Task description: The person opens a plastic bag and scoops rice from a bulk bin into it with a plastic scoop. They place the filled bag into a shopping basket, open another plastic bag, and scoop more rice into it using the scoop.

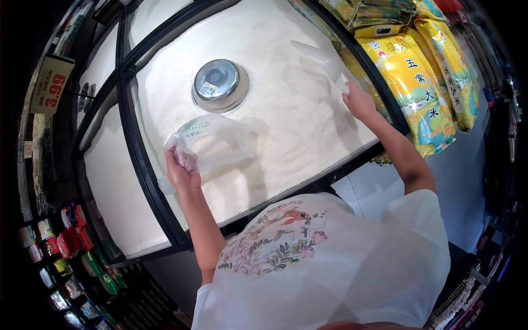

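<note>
My left hand (182, 169) is closed on the gathered edge of a clear plastic bag (220, 140), which hangs over the rice near the bin's left front. Some rice seems to show through the bag, but I cannot tell if any is inside. On the right side, my right hand (360, 102) grips the handle of a translucent white scoop (322, 59). The scoop's blade points up and left, lying at the surface of the white rice (286, 110). A shiny metal bowl (218, 82) with a label sits upside down on the rice, between and beyond my hands.
Black frame bars (135, 143) edge the bin and divide it from neighbouring bins of white grain on the left. Yellow printed rice bags (410, 82) stand against the right side. A price sign (51, 85) is at far left, above shelves of small packets (71, 242).
</note>
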Tool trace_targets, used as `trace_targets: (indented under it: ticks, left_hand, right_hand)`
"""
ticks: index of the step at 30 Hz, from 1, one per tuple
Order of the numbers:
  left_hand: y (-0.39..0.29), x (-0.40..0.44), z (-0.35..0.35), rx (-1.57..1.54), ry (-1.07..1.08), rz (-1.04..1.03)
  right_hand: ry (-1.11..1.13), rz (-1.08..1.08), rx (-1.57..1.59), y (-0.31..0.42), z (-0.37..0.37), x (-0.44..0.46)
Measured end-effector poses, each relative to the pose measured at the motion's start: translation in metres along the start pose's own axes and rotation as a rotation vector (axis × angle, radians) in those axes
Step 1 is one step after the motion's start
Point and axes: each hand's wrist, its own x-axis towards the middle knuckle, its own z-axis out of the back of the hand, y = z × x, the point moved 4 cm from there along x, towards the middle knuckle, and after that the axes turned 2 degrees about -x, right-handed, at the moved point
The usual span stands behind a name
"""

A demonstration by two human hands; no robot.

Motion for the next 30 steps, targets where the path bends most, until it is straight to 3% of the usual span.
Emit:
trace_targets:
  ticks: [1,4,8,10,12,15,19,29,30]
  left_hand:
    - [0.000,0.000,0.001,0.003,0.008,0.006]
    - [-0.001,-0.002,0.003,0.012,0.062,-0.003]
    - [-0.003,-0.010,0.005,0.017,-0.096,-0.033]
    - [-0.001,-0.009,0.014,0.005,-0.157,-0.038]
    - [0.003,-0.003,0.022,-0.029,0.004,0.000]
    - [0.004,-0.002,0.022,-0.039,0.014,0.003]
    - [-0.002,-0.008,0.012,-0.015,-0.071,-0.038]
    - [-0.003,-0.006,0.021,-0.010,-0.106,-0.061]
    - [0.000,0.000,0.029,-0.018,-0.029,-0.050]
  right_hand:
    - [-0.016,-0.094,-0.021,-0.010,-0.002,0.002]
    - [0.013,-0.112,-0.080,-0.023,-0.010,0.000]
    - [0.025,-0.091,-0.025,-0.030,-0.020,-0.013]
    - [0.137,-0.100,0.082,-0.037,-0.027,-0.018]
    - [0.177,-0.060,0.127,-0.046,-0.032,-0.021]
    - [0.284,-0.031,0.247,-0.048,-0.034,-0.026]
    - [0.516,-0.070,0.448,-0.041,-0.036,-0.032]
    - [0.844,0.024,0.530,0.000,-0.051,-0.042]
    - [0.869,0.017,0.569,0.003,-0.055,-0.043]
